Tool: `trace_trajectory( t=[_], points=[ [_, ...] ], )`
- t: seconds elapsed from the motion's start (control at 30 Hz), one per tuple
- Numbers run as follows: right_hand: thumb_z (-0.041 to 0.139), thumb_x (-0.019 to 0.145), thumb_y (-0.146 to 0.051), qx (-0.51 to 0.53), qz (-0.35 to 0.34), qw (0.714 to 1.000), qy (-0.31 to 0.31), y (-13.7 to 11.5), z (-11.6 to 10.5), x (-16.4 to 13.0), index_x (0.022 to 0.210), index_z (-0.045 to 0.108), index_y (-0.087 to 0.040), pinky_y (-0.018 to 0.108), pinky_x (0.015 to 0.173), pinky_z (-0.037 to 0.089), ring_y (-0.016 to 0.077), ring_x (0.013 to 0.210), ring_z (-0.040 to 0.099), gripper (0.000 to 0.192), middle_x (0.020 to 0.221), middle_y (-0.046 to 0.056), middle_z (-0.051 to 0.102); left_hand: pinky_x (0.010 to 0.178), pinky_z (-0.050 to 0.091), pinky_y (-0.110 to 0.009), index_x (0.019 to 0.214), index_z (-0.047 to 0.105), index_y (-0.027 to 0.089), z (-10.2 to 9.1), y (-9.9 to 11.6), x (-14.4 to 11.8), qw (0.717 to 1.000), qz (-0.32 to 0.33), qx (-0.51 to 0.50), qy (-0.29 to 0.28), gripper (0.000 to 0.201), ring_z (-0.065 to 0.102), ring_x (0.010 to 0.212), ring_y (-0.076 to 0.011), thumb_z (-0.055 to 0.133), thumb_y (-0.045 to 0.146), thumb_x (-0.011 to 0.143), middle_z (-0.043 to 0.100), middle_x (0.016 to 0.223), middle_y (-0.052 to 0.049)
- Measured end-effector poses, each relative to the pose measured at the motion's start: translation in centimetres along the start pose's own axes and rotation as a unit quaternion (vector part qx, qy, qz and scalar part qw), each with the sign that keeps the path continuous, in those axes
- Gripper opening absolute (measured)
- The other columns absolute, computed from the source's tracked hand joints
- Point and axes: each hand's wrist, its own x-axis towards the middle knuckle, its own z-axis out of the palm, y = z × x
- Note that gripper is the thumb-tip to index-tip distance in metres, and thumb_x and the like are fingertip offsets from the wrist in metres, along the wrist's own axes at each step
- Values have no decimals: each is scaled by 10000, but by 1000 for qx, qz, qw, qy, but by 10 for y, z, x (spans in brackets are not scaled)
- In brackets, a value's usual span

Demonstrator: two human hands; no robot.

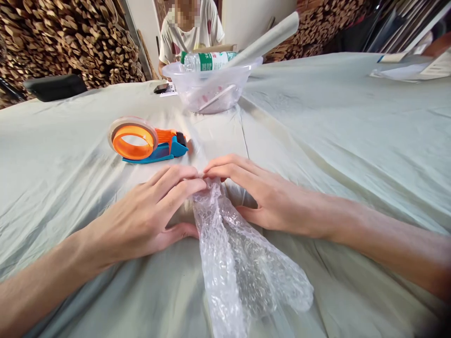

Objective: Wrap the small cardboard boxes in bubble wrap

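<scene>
A length of clear bubble wrap [225,253] lies on the cloth in front of me, gathered narrow at its far end and fanning out towards me. My left hand [151,211] comes from the left, its fingertips on that gathered end and its thumb against the wrap's left edge. From the right, my right hand [260,192] curls over the same end, fingertips meeting those of the left. Whatever may be inside the wrap under my fingers is hidden. Just beyond my left hand rests an orange and blue tape dispenser [155,143] with a roll of clear tape.
Farther back stands a translucent plastic basin [211,94] with a green-labelled bottle [207,61] and a long pale roll [268,37] leaning out. A person [192,33] is behind it. A black case [55,87], a phone [161,88] and papers [416,70] lie on the cloth-covered table [352,122].
</scene>
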Motion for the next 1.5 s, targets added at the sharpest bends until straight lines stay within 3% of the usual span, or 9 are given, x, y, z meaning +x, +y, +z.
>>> trace_trajectory(
  t=[0.2,0.43,0.7,0.8,0.97,1.13,1.33,1.43,1.5],
  points=[
    [764,979,-122,-32,-29,998,52,2,7,2,1231,589,-159,409,1095,562,244,1216,696,310,1350,140,661,929,583,-384,1186,645,86,11,6,6,997,30,12,72,230,700,1093,-277,762,156,1001,691,1218,-154],
    [728,1040,-192,-11,-25,999,32,-4,-1,1,1214,675,-102,333,1026,571,204,1186,697,203,1366,158,659,885,544,-291,976,611,178,17,13,7,990,-41,-73,116,146,655,1028,-162,686,58,1010,683,1190,-80],
    [708,1061,-207,34,-49,998,37,-1,-3,-1,1184,684,-162,289,1015,593,162,1168,721,134,1367,131,674,882,557,-217,910,636,203,10,25,8,978,-110,-133,117,185,679,1023,-92,738,77,999,686,1135,-12],
    [744,1053,-217,63,-37,997,36,-1,-2,-2,1184,702,-159,286,1003,599,158,1158,735,150,1370,131,675,858,570,-199,889,640,216,9,31,8,970,-136,-145,144,202,699,1023,-80,718,71,1008,691,1115,-2],
    [787,1027,-230,103,-23,993,59,-1,-2,1,1014,720,-146,317,948,619,167,1073,746,109,1288,122,697,907,609,-259,1023,643,228,8,37,3,978,-107,-117,134,192,718,1109,-134,640,38,1054,689,1168,-40],
    [776,991,-183,117,-9,990,73,-9,-1,5,923,713,-150,329,937,630,183,1059,766,98,1208,123,706,954,630,-316,1204,685,194,9,40,0,983,-78,-123,114,260,704,1184,-201,764,78,986,692,1228,-99],
    [787,978,-148,116,20,989,86,-18,3,2,963,704,-170,315,894,614,163,993,734,87,1171,85,692,807,647,-329,975,741,249,13,40,11,943,-166,-232,170,96,752,987,-179,815,188,981,737,1107,-26],
    [810,1000,-253,128,17,989,72,-20,-2,2,963,724,-155,317,873,597,170,974,700,135,1100,82,677,734,621,-287,885,713,268,12,39,14,935,-190,-240,178,157,729,883,-145,833,227,979,730,979,31],
    [787,1030,-336,143,17,988,61,-21,-6,3,930,740,-137,313,828,579,159,918,669,228,1054,77,669,765,630,-296,931,715,277,14,39,14,922,-228,-264,169,153,733,884,-153,860,308,970,744,977,34]
  ],
)
